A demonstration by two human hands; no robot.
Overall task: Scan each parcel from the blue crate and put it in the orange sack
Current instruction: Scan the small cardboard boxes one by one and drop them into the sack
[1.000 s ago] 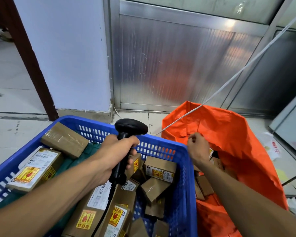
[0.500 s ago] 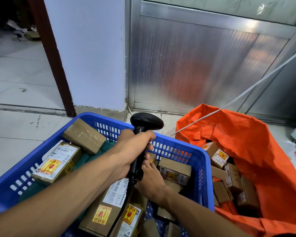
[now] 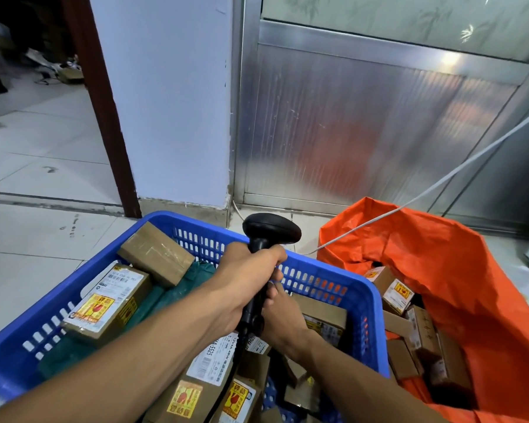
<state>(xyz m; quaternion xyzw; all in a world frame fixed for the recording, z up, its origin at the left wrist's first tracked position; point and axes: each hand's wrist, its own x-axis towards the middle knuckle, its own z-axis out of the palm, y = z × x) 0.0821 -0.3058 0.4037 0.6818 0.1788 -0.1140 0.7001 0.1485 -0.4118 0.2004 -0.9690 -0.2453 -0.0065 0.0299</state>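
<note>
The blue crate (image 3: pixel 327 267) in front of me holds several brown parcels, among them a plain taped box (image 3: pixel 156 254) and a box with a yellow fragile sticker (image 3: pixel 107 303). My left hand (image 3: pixel 245 279) grips the handle of a black barcode scanner (image 3: pixel 271 232) held upright over the crate. My right hand (image 3: pixel 283 322) is down inside the crate among the parcels, next to a box (image 3: pixel 324 315); its fingers are hidden behind the scanner and my left hand. The orange sack (image 3: pixel 440 257) stands open to the right with several parcels (image 3: pixel 394 291) inside.
A white cable (image 3: pixel 440 181) runs diagonally from the upper right down over the sack's rim. A metal door panel (image 3: pixel 364 132) and a white wall stand just behind crate and sack. A dark wooden doorframe (image 3: pixel 101 102) and tiled floor lie to the left.
My right hand left the orange sack and went down into the blue crate behind the scanner, where it stays. My left hand keeps holding the scanner.
</note>
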